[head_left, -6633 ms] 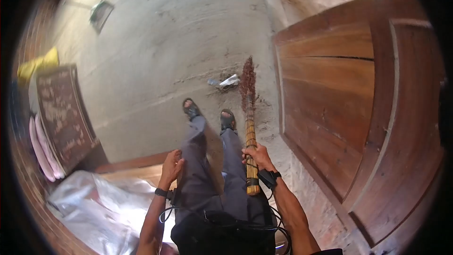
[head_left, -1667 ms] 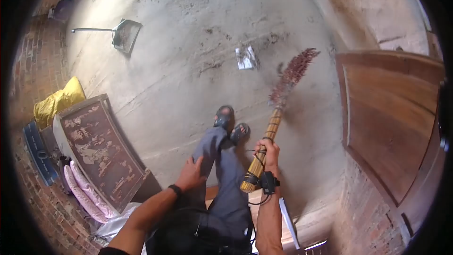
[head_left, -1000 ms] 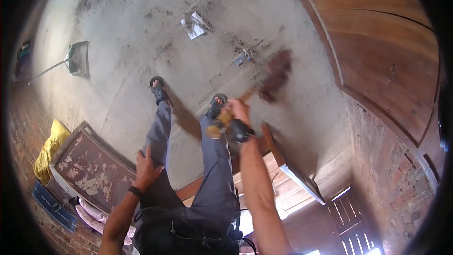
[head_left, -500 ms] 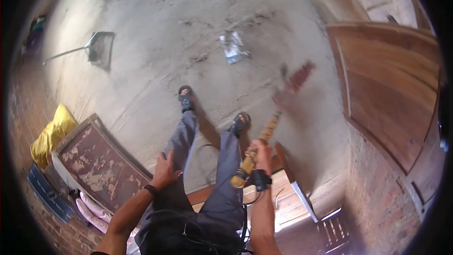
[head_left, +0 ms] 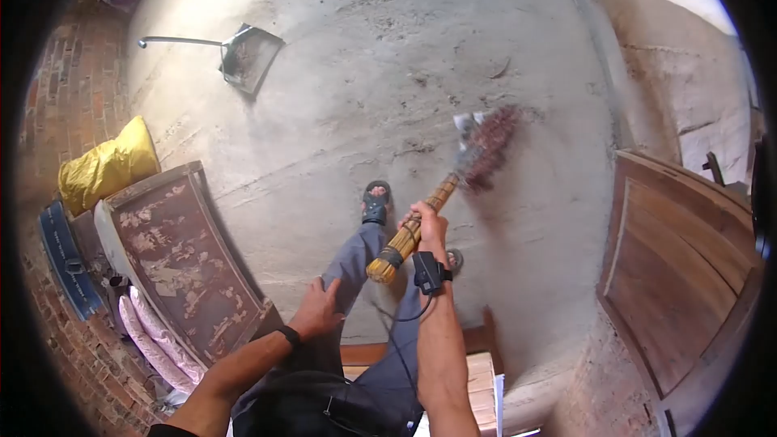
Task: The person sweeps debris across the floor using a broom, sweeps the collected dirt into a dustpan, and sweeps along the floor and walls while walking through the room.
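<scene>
- The floor is softly lit, and is washed almost white well beyond the left hand, toward the upper left.
- A pale glare is seen far beyond the right hand, at the upper right.
- Diffuse shadows are cast on the floor just right of the right hand and its forearm.
- The bristles of the broom, ahead of the right hand, are smeared by motion blur; its handle is rendered more sharply.
- The dark clothing below both hands is sunk in near-black, with little detail kept.
- The brick wall left of the left hand and the wooden door right of the right hand are bowed by wide-angle distortion.
- The corners are swallowed by a black, rounded border.
</scene>
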The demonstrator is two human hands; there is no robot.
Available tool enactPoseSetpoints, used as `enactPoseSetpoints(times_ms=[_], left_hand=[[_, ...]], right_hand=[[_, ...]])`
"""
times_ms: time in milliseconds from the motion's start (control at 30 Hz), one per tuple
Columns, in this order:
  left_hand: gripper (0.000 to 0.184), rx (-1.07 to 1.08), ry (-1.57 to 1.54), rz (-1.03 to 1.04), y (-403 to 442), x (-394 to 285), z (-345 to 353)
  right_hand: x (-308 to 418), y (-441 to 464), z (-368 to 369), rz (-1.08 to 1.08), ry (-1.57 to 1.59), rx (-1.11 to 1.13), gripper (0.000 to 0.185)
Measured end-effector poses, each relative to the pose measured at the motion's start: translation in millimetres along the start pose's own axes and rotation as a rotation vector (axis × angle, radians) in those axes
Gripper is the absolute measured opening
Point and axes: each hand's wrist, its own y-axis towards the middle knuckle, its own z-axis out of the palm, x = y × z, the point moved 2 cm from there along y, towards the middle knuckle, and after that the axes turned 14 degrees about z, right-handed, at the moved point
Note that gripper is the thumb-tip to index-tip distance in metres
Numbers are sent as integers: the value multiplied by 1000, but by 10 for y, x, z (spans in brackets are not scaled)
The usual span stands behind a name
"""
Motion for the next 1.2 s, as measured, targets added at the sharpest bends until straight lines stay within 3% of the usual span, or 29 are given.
enactPoseSetpoints(times_ms=[100, 233, 300, 433, 500, 600, 767, 833, 900, 967, 1033, 1200], left_hand=[[97, 6, 62, 135, 0, 125, 57], [98, -11, -26, 15, 59, 134, -11], [96, -15, -71, -18, 65, 141, -24], [92, 7, -145, -72, 68, 119, -175], [93, 4, -164, -79, 84, 122, -189], [92, 12, -156, -74, 72, 146, -199], [94, 56, -184, -120, 118, 141, -281], [94, 32, -182, -98, 96, 205, -260], [89, -48, -1, 296, 113, 297, -177], [90, 57, -91, -26, 173, 323, -128], [92, 18, -99, -31, 161, 293, -144], [94, 21, -104, -16, 174, 258, -240]], right_hand=[[72, -507, -125, -64, -76, 22, 14], [-159, -917, -670, -119, -83, -57, 11], [-215, -804, -1004, -58, -23, -166, 10], [-74, 12, -1096, 89, 79, -86, 12], [-22, 108, -348, 13, -85, -182, 13], [-217, 347, 595, 50, -6, 29, 14], [-189, 0, 1425, 33, -104, 128, 18], [-162, -158, 1353, 7, -152, 161, 16], [-165, -370, 1184, -11, -174, 214, 13], [-270, -681, 864, -29, -94, 216, 11], [-509, -753, 309, 38, -95, 84, 29], [-750, -860, -787, 52, 22, -136, 24]])
